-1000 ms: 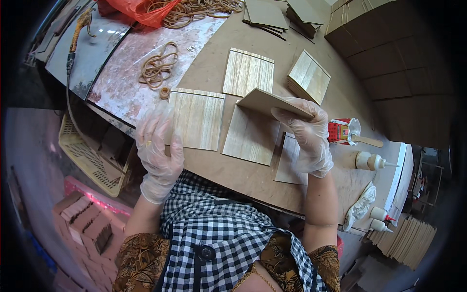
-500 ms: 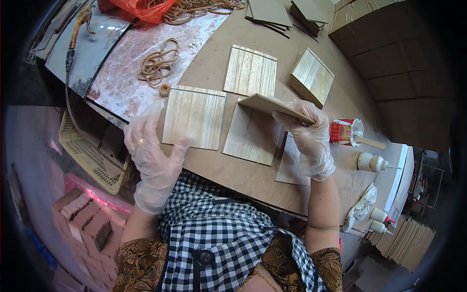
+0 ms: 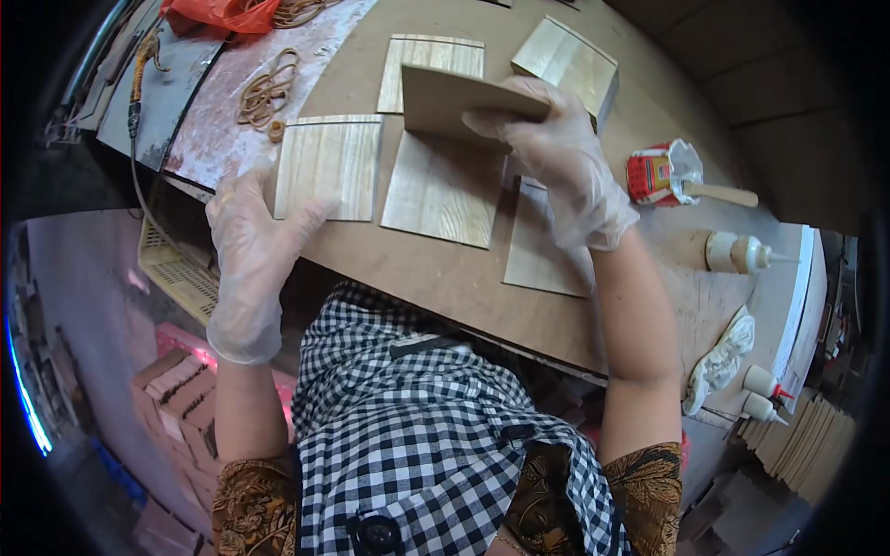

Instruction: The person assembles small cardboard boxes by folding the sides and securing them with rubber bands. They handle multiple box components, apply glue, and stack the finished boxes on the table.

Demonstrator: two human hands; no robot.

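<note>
My right hand (image 3: 579, 171), in a clear glove, grips the right end of a thin brown board (image 3: 445, 104). The board stands on edge at the far side of the middle light wood panel (image 3: 443, 190). To the left lies another wood panel (image 3: 326, 174), grooved along its far edge. My gloved left hand (image 3: 255, 250) is open beside that panel, its thumb stretched out over the near left corner. Partly under my right forearm is a shaded panel (image 3: 542, 250). A further panel (image 3: 431, 57) lies behind the board, which covers part of it.
A stack of wood panels (image 3: 565, 56) sits beyond my right hand. On the right are a red carton of white paste (image 3: 654, 174) with a wooden stick (image 3: 723, 194), a glue bottle (image 3: 737, 252) and a crumpled cloth (image 3: 721, 361). Rubber bands (image 3: 269, 88) lie at the left.
The brown board has come from a slant over the middle panel to a more upright stance at its far edge. The whole view has shifted, with the worktop sitting higher.
</note>
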